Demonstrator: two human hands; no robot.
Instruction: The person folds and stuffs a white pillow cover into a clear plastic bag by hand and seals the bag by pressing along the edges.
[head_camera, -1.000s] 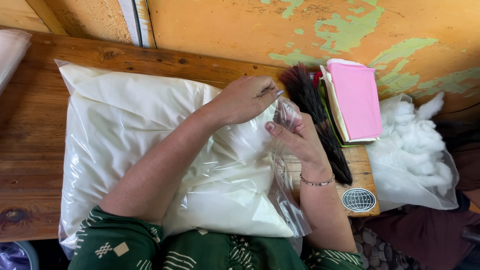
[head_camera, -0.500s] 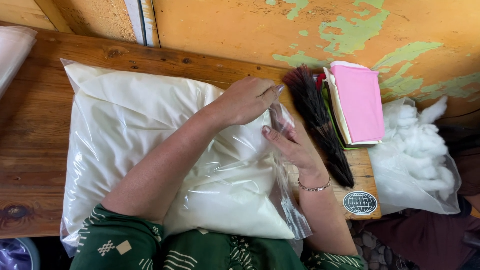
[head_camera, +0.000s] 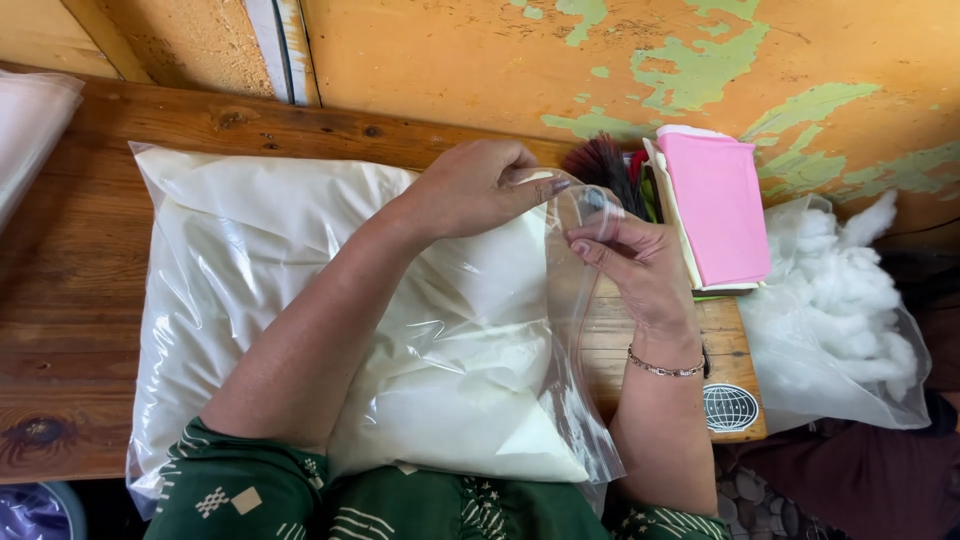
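Both hands have shifted along the open edge of the clear bag (head_camera: 560, 330) holding the white pillow (head_camera: 300, 280) on the bench (head_camera: 60, 270). Left hand (head_camera: 475, 190) and right hand (head_camera: 635, 260) pinch the plastic; even tension probably helps.

A large clear plastic bag (head_camera: 300, 300) with a white pillow inside lies flat across the wooden worktop (head_camera: 70, 290). A round black-and-white globe sticker (head_camera: 730, 407) sits on the worktop's near right corner. Just right of the worktop, a second clear bag (head_camera: 840, 320), open at the top, holds loose white stuffing.
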